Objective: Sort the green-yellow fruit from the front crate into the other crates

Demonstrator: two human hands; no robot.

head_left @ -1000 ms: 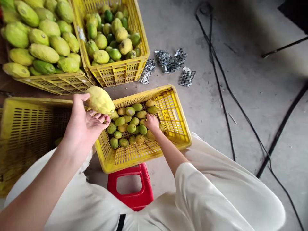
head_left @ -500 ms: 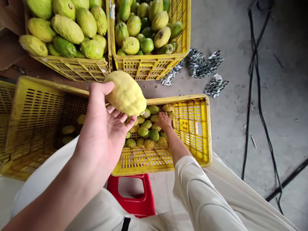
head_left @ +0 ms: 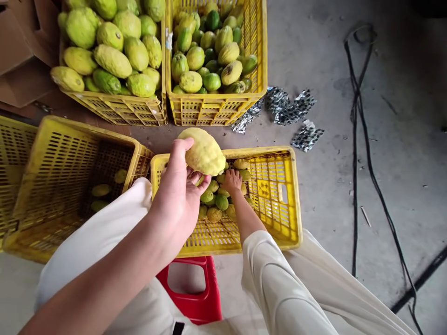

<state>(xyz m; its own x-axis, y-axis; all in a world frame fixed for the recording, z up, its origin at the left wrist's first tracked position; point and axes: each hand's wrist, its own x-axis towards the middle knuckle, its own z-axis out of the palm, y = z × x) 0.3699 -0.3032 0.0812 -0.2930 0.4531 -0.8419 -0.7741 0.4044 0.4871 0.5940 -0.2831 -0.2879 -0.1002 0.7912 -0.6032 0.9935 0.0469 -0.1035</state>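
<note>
A large yellow oval fruit [head_left: 204, 151] with bumpy skin is gripped in my left hand [head_left: 179, 190], thumb on its near end and fingers underneath. It is held up above the left part of a yellow plastic crate [head_left: 275, 186]. Inside that crate lie several smaller green and yellowish fruits [head_left: 213, 214]. My right hand [head_left: 232, 182] reaches down among them, its fingers bent over a small green fruit that the hand mostly hides.
Two fuller yellow crates stand behind: one with large yellow-green fruits [head_left: 112, 60], one with smaller green fruits [head_left: 211, 80]. At left, another crate [head_left: 52, 172] holds a few fruits. A red stool [head_left: 209, 291], crumpled foil [head_left: 289, 107] and black cables [head_left: 370, 163] are on the floor.
My left hand has moved right and slightly down with the yellow fruit, turning it a little. The right hand stays at nearly the same spot in the crate. The view has shifted slightly.
</note>
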